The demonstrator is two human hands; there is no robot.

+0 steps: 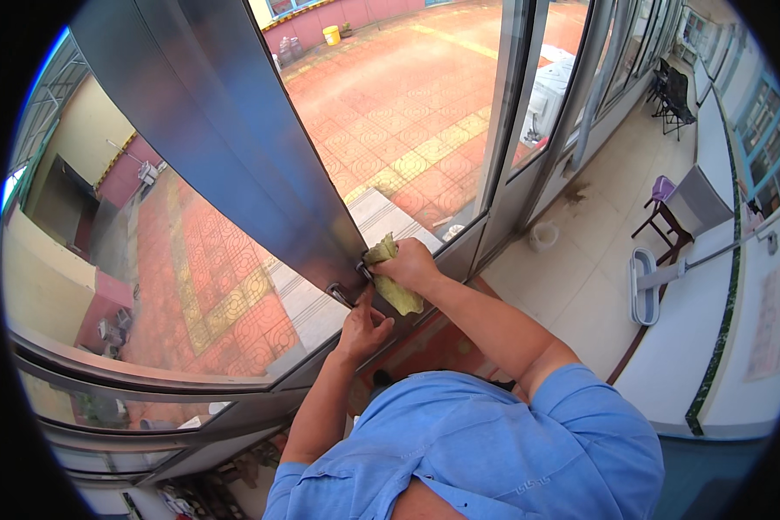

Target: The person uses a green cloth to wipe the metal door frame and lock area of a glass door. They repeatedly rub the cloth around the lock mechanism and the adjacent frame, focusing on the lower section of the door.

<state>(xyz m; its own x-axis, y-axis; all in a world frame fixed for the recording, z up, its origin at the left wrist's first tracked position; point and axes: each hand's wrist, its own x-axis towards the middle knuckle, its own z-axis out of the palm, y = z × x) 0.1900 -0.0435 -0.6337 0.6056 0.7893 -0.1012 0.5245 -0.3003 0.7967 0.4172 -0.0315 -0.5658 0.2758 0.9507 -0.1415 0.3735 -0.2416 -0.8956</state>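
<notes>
My right hand (411, 265) grips a crumpled yellow-green cloth (398, 296), whose ends stick out above and below the fist. It is beside a dark metal door handle (364, 270) on the wide metal frame (260, 149) of a glazed double door. Just to the left, a second handle (339, 294) sits on the same frame. My left hand (363, 328) is just below the two handles, its fingers partly bent and a fingertip raised toward the right-hand one. Whether that fingertip touches metal cannot be told. No object shows in my left hand.
Glass panes flank the metal frame, with a stone step (396, 218) and a tiled yard (390, 117) outside. Indoors to the right are a small white bin (544, 236), a chair (695, 201), a flat mop (643, 286) and a folding chair (675, 94). A patterned red mat (439, 351) lies underfoot.
</notes>
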